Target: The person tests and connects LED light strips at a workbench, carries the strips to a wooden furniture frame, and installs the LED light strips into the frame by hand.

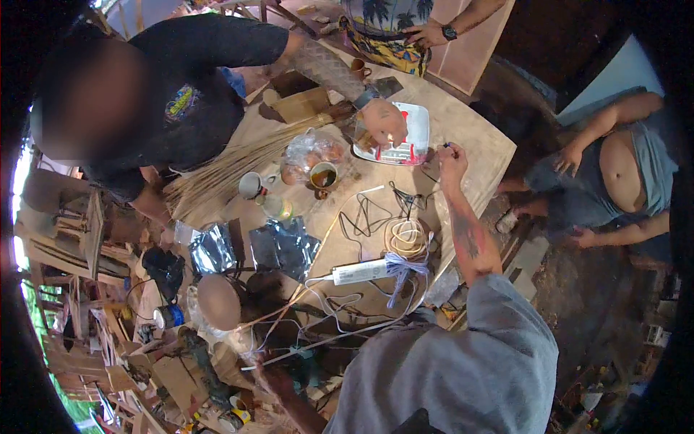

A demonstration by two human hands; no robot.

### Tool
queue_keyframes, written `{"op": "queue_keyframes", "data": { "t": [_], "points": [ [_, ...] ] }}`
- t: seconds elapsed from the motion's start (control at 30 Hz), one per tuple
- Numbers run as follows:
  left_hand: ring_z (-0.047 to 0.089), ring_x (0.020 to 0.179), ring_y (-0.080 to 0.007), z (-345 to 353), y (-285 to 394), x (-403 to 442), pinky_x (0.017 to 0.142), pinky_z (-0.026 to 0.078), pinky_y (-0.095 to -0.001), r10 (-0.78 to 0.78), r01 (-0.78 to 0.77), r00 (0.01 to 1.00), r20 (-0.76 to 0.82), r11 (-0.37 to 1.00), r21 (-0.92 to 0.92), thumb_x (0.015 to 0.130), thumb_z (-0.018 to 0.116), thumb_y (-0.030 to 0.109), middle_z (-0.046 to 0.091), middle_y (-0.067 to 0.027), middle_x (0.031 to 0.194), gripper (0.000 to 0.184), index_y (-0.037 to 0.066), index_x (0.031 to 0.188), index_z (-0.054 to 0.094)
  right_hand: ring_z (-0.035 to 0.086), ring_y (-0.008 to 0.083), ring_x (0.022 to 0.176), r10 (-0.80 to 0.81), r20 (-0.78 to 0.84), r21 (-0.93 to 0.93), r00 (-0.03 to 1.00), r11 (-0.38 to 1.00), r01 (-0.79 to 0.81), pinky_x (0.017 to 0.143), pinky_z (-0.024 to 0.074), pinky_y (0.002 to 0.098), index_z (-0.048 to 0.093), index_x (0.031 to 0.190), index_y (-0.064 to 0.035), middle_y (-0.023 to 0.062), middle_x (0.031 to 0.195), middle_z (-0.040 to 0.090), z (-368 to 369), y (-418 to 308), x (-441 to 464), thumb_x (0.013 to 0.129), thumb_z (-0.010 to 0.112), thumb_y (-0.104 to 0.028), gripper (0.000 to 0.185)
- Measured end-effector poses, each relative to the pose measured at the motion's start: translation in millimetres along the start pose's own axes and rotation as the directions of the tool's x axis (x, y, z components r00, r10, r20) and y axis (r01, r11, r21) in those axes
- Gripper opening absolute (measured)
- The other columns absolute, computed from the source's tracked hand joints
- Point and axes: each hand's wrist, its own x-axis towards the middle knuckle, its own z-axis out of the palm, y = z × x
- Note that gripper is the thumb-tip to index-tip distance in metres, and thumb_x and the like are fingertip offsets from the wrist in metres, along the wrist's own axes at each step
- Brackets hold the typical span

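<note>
My right hand (452,165) is at the right edge of a white plastic tub (419,119) with red contents. Its fingertips are pinched on a small dark thing too small to name. My left hand (248,347) is low on the left, closed around a thin pale stick (318,341); its fingers are partly blurred. Between my arms lie a white power strip (359,272), a bundle of pale purple cord (405,269), a coil of cream cable (406,236) and a tangled black cord (365,217). Another person's hand (383,123) covers the tub's left part.
Thin sticks (231,170), a bag of round brown items (307,153), a mug of dark liquid (323,176), a white cup (251,186), a glass jar (277,207) and silvery packets (285,246) crowd the wooden table (473,137). Several people stand around it. Wood scraps fill the lower left.
</note>
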Motion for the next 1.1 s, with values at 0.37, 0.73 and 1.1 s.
{"op": "queue_keyframes", "data": {
  "t": [0.37, 0.73, 1.1],
  "points": [
    [0.062, 0.084, -0.0085, -3, 5, 4, 0.052, 0.041, -0.0144, -0.113, 0.112, 0.994, -0.015, 0.946, 0.304, 0.095, 0.050, 0.043, 0.065, -0.0094, 0.114, 0.040, 0.011, 0.117, 0.059, 0.064, 0.0185, 0.096, -0.429, 0.394, 0.230, 0.813, 0.902, 0.364, 0.086, 0.0508, 0.0298, 0.047, 0.125, 0.0046, 0.0122, 0.107, 0.062, 28, -220, -165, 0.080, 0.070, 0.004, 0.050],
    [0.064, 0.097, -0.0197, 15, 5, 4, 0.072, 0.053, -0.0262, -0.161, 0.157, 0.982, -0.095, 0.986, -0.052, 0.095, 0.054, 0.035, 0.064, -0.0162, 0.115, 0.035, 0.006, 0.113, 0.060, 0.067, 0.0222, 0.097, -0.701, 0.363, 0.501, 0.614, 0.703, 0.505, 0.083, 0.0538, 0.0304, 0.045, 0.123, 0.0063, 0.0197, 0.105, 0.066, 44, -266, -235, 0.080, 0.070, 0.004, 0.049],
    [0.067, 0.084, -0.0184, 16, 4, 9, 0.062, 0.054, -0.0211, -0.147, 0.143, 0.982, -0.116, 0.989, -0.041, 0.098, 0.050, 0.029, 0.067, -0.0158, 0.103, 0.028, 0.005, 0.110, 0.059, 0.066, 0.0222, 0.098, -0.622, 0.392, 0.473, 0.678, 0.768, 0.431, 0.083, 0.0539, 0.0296, 0.042, 0.121, 0.0060, 0.0182, 0.108, 0.063, 48, -277, -258, 0.080, 0.071, 0.004, 0.050]
  ]
}}
